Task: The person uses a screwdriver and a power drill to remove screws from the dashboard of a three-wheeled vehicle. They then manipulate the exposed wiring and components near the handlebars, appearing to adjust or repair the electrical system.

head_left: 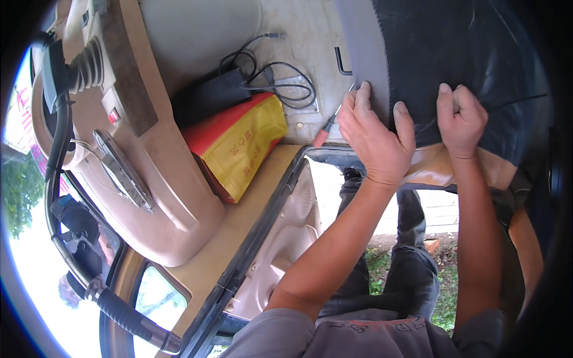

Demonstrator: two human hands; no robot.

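Observation:
A black and grey seat cover [441,53] with a stitched seam lies ahead of me. On its grey border, my left hand [379,134] rests with fingers stretched and thumb apart. My right hand [462,119] is curled closed at the black part near the front edge, and a fold of the cover appears gripped in it. Tan upholstery [433,164] shows below the cover, between my wrists. Just left of my left hand lies a screwdriver [322,136] with a red handle, its shaft partly hidden by the fingers.
A black hex key [341,61] lies on the pale vehicle floor [304,24]. Left of it are a black power adapter [230,86] with cables and a red and yellow package [242,146]. The beige dashboard [143,161] and door sill [250,250] bound the left side.

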